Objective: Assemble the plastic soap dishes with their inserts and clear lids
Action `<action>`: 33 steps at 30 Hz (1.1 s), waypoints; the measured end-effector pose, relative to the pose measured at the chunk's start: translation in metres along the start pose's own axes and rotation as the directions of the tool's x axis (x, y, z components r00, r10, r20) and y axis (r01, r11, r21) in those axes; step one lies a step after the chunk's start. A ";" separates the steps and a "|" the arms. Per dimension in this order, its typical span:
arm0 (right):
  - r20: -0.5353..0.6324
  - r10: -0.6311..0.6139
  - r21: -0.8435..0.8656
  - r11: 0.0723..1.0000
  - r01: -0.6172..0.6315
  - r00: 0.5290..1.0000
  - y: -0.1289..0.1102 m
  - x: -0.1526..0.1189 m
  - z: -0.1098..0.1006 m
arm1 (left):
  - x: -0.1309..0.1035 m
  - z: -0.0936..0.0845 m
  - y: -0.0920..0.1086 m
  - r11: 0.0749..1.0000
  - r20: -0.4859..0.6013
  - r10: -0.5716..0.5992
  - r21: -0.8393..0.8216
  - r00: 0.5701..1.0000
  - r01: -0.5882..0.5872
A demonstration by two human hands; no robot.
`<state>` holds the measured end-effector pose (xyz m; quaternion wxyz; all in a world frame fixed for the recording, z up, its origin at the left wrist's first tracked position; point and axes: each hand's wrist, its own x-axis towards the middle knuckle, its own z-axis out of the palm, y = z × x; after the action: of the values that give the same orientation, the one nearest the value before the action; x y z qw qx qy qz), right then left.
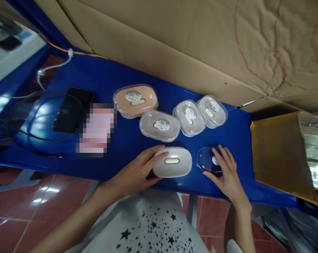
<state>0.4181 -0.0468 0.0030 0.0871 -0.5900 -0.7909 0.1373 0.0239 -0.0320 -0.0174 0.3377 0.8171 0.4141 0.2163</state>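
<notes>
Container (178, 169), grey, gripped by left hand (140, 171); right hand (226, 172) grips clear lid (205, 160); cardboard box (277, 151) holds plastic-wrapped items (317, 153), hard to identify.

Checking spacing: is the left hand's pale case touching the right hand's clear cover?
Apart. The head view shows a strip of blue tabletop between the pale case and clear cover.

A blue table (124, 146) bears oval containers (174, 170) and a dark device (69, 114).
</notes>
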 end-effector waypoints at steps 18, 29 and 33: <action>-0.060 -0.271 -0.031 0.962 0.270 0.961 -0.120 0.032 0.027 | 0.000 0.005 0.011 0.994 -0.090 0.088 -0.051 0.992 -0.093; -0.038 -0.353 0.136 0.925 0.355 0.935 -0.090 0.017 0.043 | -0.002 0.002 0.004 0.988 -0.052 0.150 0.036 0.987 -0.148; -0.082 -0.305 0.096 0.945 0.312 0.949 -0.068 0.006 0.040 | 0.002 0.000 0.009 0.960 -0.084 0.231 0.182 0.969 -0.213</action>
<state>0.3427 -0.0641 -0.0132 0.1650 -0.4578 -0.8615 0.1448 0.0303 -0.0342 -0.0106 0.2176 0.8720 0.3540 0.2588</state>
